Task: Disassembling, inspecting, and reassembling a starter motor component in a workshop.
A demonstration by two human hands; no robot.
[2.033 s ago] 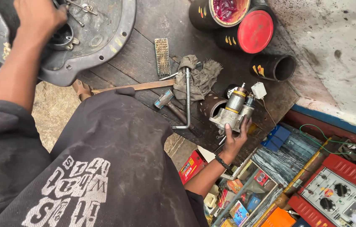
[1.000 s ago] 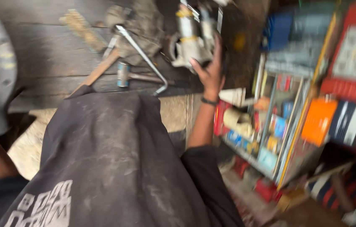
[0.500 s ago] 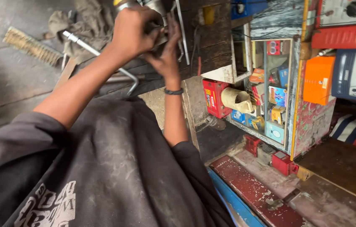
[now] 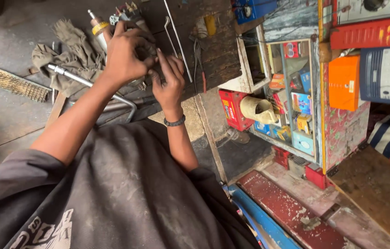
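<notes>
Both hands grasp the grey metal motor part with a yellow band (image 4: pixel 126 20) at the far edge of the dark wooden workbench (image 4: pixel 1 115). Left hand (image 4: pixel 126 57) closes over it from above, fingers bent around its body. Right hand (image 4: pixel 168 83) presses against it from the right side, fingers (image 4: pixel 165 62) stretched upward, and a dark wristband (image 4: pixel 175 122) sits on the wrist. Just left of the part lies a dirty grey rag (image 4: pixel 68 57), with a bent chrome wrench (image 4: pixel 89 85) touching the rag. Further left rests a wire brush (image 4: pixel 15 85). Well apart on the right stands a shelf of small coloured boxes (image 4: pixel 296 106).
</notes>
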